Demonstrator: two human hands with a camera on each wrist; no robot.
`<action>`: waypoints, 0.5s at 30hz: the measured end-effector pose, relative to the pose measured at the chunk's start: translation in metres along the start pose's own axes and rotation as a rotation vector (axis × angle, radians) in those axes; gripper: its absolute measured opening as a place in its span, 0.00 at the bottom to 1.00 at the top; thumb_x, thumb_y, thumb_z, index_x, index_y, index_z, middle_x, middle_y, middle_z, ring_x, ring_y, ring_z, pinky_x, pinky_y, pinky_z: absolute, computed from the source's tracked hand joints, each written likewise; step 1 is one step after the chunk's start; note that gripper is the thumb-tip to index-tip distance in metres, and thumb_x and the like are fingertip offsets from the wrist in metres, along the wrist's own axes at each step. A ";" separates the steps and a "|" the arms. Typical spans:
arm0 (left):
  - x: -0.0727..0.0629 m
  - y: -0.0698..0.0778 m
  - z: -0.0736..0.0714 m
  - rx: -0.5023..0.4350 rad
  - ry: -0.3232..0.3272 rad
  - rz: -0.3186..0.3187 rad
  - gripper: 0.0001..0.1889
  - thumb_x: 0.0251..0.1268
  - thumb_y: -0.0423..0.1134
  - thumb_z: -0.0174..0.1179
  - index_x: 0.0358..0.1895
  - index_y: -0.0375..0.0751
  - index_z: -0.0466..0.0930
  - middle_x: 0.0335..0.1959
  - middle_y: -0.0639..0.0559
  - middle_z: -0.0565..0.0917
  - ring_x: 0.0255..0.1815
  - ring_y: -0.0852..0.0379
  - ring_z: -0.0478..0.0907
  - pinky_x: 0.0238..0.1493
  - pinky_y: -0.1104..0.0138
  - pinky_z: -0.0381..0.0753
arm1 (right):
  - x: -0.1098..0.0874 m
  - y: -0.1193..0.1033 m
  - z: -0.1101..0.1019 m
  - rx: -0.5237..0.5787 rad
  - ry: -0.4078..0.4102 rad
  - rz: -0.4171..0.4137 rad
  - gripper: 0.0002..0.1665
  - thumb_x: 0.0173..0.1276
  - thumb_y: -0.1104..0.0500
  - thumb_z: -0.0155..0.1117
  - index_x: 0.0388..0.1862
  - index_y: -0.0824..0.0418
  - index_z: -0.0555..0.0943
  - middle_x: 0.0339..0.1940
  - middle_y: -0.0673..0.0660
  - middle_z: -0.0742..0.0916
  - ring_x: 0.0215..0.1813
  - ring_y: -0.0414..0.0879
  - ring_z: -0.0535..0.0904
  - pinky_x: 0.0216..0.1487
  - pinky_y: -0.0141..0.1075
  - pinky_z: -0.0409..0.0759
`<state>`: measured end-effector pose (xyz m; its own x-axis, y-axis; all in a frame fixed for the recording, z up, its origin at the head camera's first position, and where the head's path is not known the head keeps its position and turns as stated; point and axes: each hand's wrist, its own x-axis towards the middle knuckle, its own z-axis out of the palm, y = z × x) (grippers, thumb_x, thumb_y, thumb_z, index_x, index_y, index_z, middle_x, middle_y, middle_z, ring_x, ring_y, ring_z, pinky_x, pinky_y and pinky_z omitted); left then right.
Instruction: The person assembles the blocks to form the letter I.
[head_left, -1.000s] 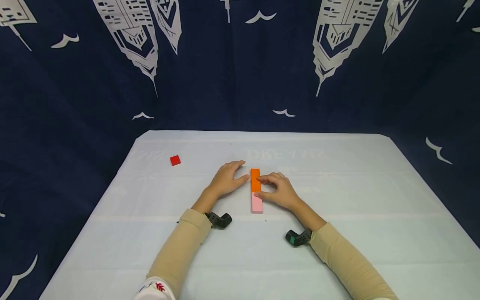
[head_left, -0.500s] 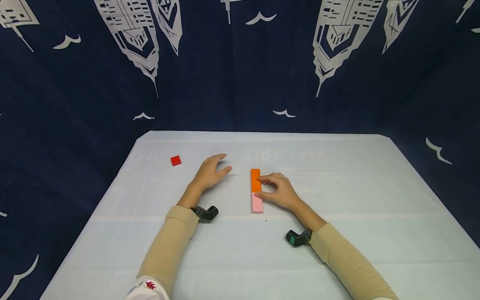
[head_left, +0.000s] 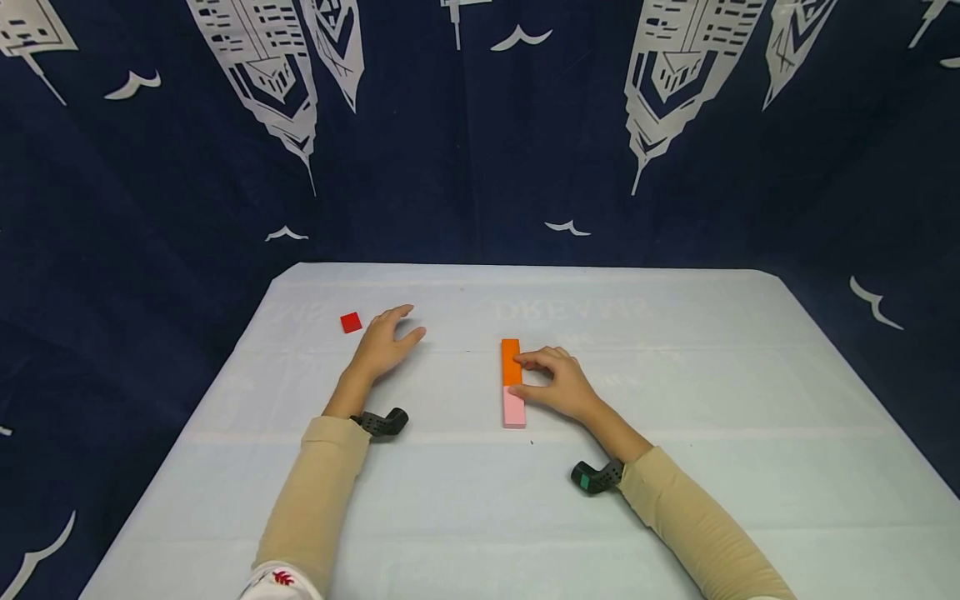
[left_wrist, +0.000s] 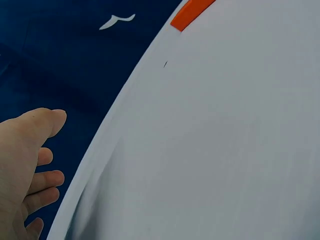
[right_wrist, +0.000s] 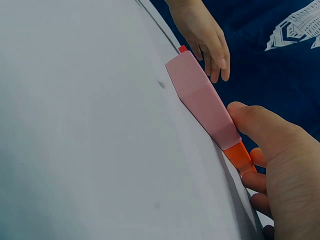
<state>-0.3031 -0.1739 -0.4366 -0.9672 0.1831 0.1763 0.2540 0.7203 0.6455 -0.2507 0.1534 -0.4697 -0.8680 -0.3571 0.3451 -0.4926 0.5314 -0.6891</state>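
Left hand [head_left: 383, 345]: was loose beside red block [head_left: 351, 322], near counter's [head_left: 465, 533] far-left corner
Right hand [head_left: 561, 381]: half-spread, touched orange block [head_left: 509, 364] and pink block [head_left: 513, 409]

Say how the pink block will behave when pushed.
The pink block is probably stiff: its edges look straight. With flat faces, it would likely slide, not roll. Pushed at its near end, it may shift the orange block too, since their ends appear to meet.

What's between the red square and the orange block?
The head view shows the left hand, then white table with a tiny dark mark.
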 end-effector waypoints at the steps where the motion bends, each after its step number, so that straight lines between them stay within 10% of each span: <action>1: -0.001 -0.002 -0.001 0.000 0.007 -0.007 0.31 0.70 0.50 0.57 0.71 0.39 0.65 0.68 0.40 0.71 0.70 0.42 0.62 0.70 0.49 0.59 | 0.000 0.000 0.000 0.000 0.000 0.001 0.31 0.51 0.52 0.80 0.54 0.59 0.84 0.42 0.51 0.85 0.46 0.47 0.75 0.55 0.47 0.67; 15: -0.008 -0.018 -0.026 -0.013 0.071 -0.068 0.31 0.71 0.49 0.56 0.71 0.37 0.64 0.67 0.38 0.70 0.71 0.41 0.61 0.70 0.48 0.58 | 0.000 0.001 0.001 -0.005 0.003 0.010 0.30 0.51 0.51 0.80 0.54 0.58 0.84 0.42 0.50 0.85 0.47 0.47 0.75 0.56 0.47 0.66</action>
<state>-0.3002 -0.2054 -0.4307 -0.9792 0.0856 0.1839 0.1883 0.7206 0.6673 -0.2508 0.1534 -0.4706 -0.8733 -0.3492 0.3398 -0.4838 0.5386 -0.6898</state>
